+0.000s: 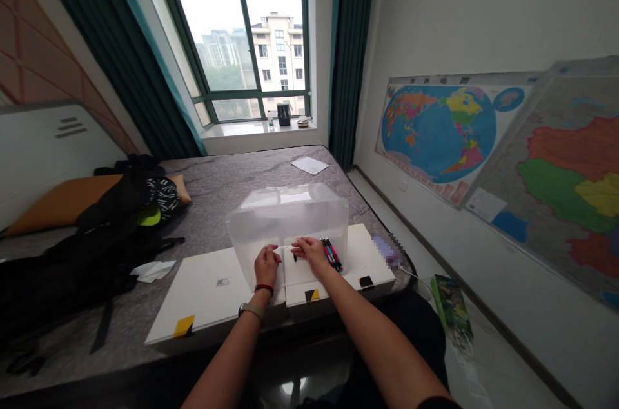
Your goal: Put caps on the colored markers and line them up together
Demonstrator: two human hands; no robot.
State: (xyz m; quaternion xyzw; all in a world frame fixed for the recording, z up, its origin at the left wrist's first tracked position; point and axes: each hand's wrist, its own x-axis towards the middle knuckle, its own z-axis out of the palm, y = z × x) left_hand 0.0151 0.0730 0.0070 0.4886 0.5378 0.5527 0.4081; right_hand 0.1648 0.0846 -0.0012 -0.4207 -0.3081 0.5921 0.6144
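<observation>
A clear plastic bin [290, 219] lies on its side across two white boxes [207, 289], its opening towards me. Both my hands are at that opening. My left hand [267, 264] is closed, fingertips pinched together, on a thin pale item too small to name. Close to its right, my right hand [308, 251] has its fingers pressed together at the other end of the thin item. Below its fingertips shows a small dark piece [294, 257]. Several pens [331, 254], red, black and teal, lie together just right of my right hand.
The boxes rest on a grey mattress [213, 170] with a white sheet of paper [310, 166] behind the bin. Black bags [97, 254] and a cap [162, 196] lie at the left. A green box [452, 306] with cables stands on the floor at the right.
</observation>
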